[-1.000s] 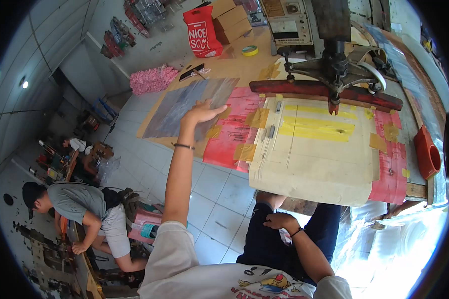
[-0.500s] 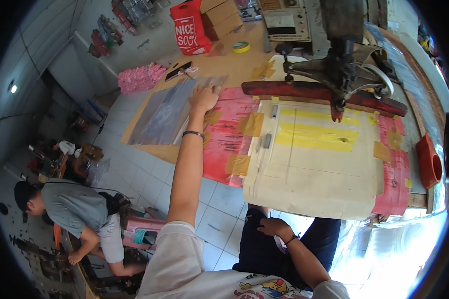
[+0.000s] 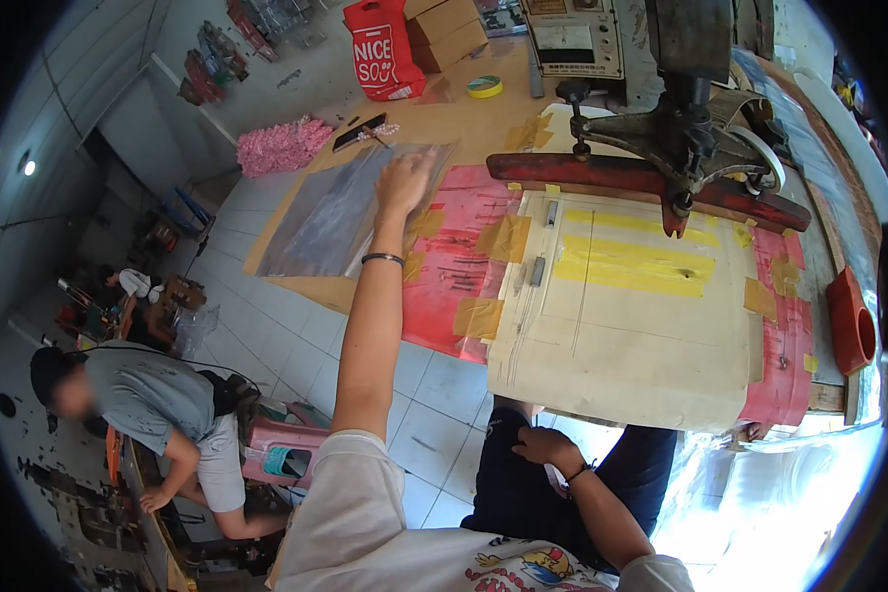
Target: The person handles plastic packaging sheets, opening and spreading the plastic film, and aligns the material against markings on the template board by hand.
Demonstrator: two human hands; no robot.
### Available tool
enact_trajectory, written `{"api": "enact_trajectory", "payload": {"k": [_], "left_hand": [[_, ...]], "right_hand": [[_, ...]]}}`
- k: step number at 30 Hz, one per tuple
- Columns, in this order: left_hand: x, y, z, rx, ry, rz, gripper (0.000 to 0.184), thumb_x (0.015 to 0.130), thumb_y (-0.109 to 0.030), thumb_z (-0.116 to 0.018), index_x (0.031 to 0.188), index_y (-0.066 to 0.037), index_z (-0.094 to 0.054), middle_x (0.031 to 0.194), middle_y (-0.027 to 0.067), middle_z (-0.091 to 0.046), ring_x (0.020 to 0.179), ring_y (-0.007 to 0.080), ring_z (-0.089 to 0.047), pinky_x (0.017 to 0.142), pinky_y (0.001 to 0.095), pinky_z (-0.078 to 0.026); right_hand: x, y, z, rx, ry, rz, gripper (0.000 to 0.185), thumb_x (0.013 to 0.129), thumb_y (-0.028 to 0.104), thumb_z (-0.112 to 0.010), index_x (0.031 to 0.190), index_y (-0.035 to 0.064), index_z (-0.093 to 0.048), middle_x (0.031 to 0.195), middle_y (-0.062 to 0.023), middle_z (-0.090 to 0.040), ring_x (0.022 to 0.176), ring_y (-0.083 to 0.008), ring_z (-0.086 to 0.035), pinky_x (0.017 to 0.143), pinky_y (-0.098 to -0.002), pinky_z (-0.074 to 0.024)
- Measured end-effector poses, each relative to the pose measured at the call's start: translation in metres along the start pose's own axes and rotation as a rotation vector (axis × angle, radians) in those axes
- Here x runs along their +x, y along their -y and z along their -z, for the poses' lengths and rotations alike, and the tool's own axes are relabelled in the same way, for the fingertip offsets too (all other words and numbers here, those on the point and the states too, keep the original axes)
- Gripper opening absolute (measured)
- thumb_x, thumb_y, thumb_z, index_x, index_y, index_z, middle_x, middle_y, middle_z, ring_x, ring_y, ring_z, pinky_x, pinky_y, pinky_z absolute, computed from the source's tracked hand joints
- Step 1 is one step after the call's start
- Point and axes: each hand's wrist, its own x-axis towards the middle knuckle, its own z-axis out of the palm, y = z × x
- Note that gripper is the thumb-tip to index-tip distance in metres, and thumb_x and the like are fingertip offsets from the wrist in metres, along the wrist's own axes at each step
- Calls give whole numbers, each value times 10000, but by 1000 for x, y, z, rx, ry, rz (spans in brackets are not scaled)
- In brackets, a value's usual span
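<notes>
The left hand (image 3: 405, 185) has shifted from the red sheet (image 3: 454, 266) to the plastic sheet (image 3: 311, 222), fingers bent, grip unclear. The plastic sheet lies on the surface (image 3: 439, 120), long axis slanting up rightward. The right hand (image 3: 548, 446), half-curled, rests on the trousers (image 3: 508, 488).

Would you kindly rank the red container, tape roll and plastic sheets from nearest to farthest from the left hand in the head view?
1. Plastic sheets: under the left hand.
2. Tape roll: farther back.
3. Red container: far right.
</notes>
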Motion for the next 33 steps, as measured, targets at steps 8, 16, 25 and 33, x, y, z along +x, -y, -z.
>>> {"api": "enact_trajectory", "payload": {"k": [8, 16, 25, 33], "left_hand": [[-4, 1, -5, 20, 89, -31, 479, 966, -421, -453, 1337, -156, -601, 1330, 183, -609, 1271, 331, -552, 1066, 557, -377], [-24, -12, 20, 297, -14, 84, 388, 875, -223, -587, 1255, -164, -639, 1103, 171, -718, 1096, 351, -664, 951, 488, -499], [-11, 25, 12, 311, 81, 304, 440, 992, -415, -452, 1412, -312, -531, 1540, 174, -391, 1399, 471, -368, 1100, 690, -241], [2, 40, 22, 440, 89, 482, 481, 1025, -419, -387, 1459, -233, -477, 1536, 177, -407, 1385, 474, -392, 1008, 795, -274]], "right_hand": [[2, -1, -3, -35, 17, -10, 431, 951, 424, -578, 1087, 15, -598, 980, -217, -697, 953, -397, -675, 826, -477, -516], [-6, 5, 3, -54, 39, -1, 445, 948, 419, -578, 1113, 6, -601, 1028, -236, -696, 997, -398, -677, 861, -484, -533], [-10, 1, 0, -66, 29, -9, 445, 950, 437, -569, 1160, 48, -619, 1048, -213, -698, 1011, -387, -667, 865, -468, -516], [-23, 1, 5, -44, 23, -43, 424, 942, 429, -576, 1133, 58, -650, 1011, -213, -704, 993, -383, -671, 864, -471, -514]]}}
